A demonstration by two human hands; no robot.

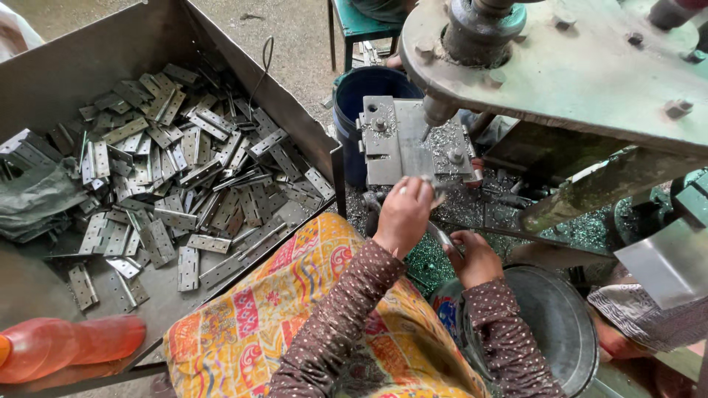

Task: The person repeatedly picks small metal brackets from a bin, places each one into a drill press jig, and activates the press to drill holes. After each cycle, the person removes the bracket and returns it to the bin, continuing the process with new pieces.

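My left hand (404, 215) reaches up to the front edge of a grey metal jig (398, 140) on a drill press and pinches a small flat metal piece (426, 182) there. The drill bit (426, 130) hangs just above the jig, right of my fingers. My right hand (476, 258) sits lower, curled around a curved metal bar (441, 237) below the jig. Both arms wear brown dotted sleeves. Metal shavings cover the jig and the machine bed.
A large metal tray (110, 51) on the left holds several loose flat hinges (177, 177). An orange plastic bottle (70, 346) lies at its near corner. A blue bucket (361, 92) stands behind the jig, a round metal pan (560, 324) under my right arm. Another person's patterned sleeve (645, 317) is at the right.
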